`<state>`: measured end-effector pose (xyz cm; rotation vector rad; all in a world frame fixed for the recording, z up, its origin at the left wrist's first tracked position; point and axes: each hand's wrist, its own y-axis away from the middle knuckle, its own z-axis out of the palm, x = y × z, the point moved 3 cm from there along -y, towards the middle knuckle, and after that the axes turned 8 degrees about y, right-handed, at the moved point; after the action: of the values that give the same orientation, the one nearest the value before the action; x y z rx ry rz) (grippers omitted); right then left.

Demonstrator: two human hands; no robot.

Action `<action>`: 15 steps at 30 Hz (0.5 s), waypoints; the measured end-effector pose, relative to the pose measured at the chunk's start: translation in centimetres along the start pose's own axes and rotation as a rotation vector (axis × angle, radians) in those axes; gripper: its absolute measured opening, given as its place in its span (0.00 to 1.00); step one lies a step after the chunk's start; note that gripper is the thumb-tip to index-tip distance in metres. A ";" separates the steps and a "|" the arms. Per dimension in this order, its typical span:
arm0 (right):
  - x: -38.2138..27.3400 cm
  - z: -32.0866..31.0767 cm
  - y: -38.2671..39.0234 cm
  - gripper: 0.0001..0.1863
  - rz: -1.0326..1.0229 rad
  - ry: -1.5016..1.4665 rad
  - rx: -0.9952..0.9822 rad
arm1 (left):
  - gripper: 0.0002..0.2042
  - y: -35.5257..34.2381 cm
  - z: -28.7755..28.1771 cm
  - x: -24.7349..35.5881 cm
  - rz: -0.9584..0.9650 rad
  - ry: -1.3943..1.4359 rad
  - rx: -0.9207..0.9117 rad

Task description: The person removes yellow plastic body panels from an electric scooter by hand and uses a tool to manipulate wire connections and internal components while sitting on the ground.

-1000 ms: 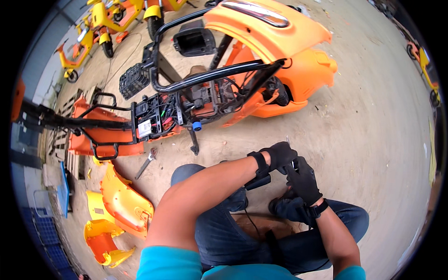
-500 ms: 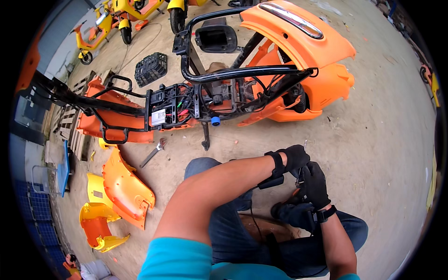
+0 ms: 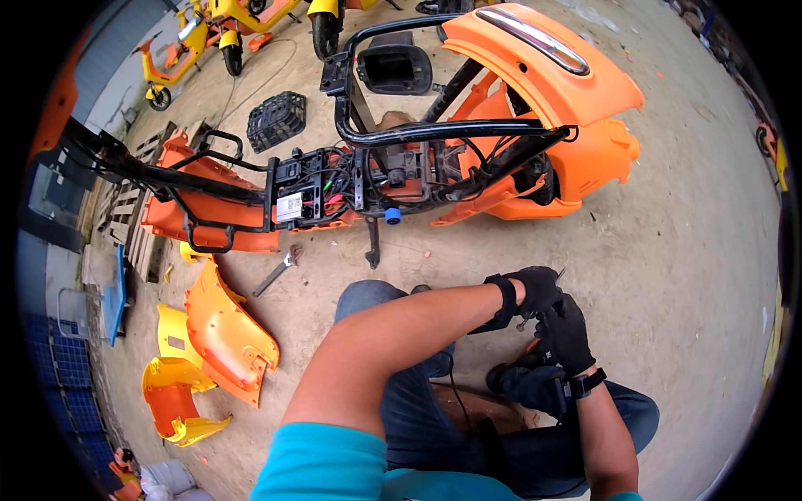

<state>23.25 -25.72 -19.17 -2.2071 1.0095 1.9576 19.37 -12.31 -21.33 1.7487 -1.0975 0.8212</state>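
Observation:
Both of my hands wear black gloves and meet above my right knee. My left hand (image 3: 533, 290) reaches across from the left, its fingers curled around a thin metal tool (image 3: 560, 272) whose tip pokes out past the knuckles. My right hand (image 3: 568, 334) presses against the left hand's fingers from below; its grip is hidden. A black object (image 3: 525, 388) lies on my lap just under the hands. In front of me stands a stripped orange scooter (image 3: 543, 75) with a bare black frame (image 3: 434, 129) and exposed wiring (image 3: 322, 188).
A wrench (image 3: 276, 271) lies on the concrete near the scooter's kickstand (image 3: 373, 246). Loose orange and yellow body panels (image 3: 221, 334) lie at the left. A black crate (image 3: 276, 118), wooden pallets (image 3: 125, 209) and yellow scooters (image 3: 196, 42) are farther back.
The view has tilted up, so the scooter sits lower and closer in the picture. My hands have stayed together over my lap, shifting slightly to the right.

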 end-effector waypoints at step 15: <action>0.0 -0.3 -0.3 0.11 0.080 -0.102 0.009 | 0.12 1.5 -1.5 2.4 -0.068 0.144 -0.045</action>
<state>23.66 -25.61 -19.24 -2.0689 1.1068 2.0699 18.83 -12.02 -18.24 1.6532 -0.9487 0.8595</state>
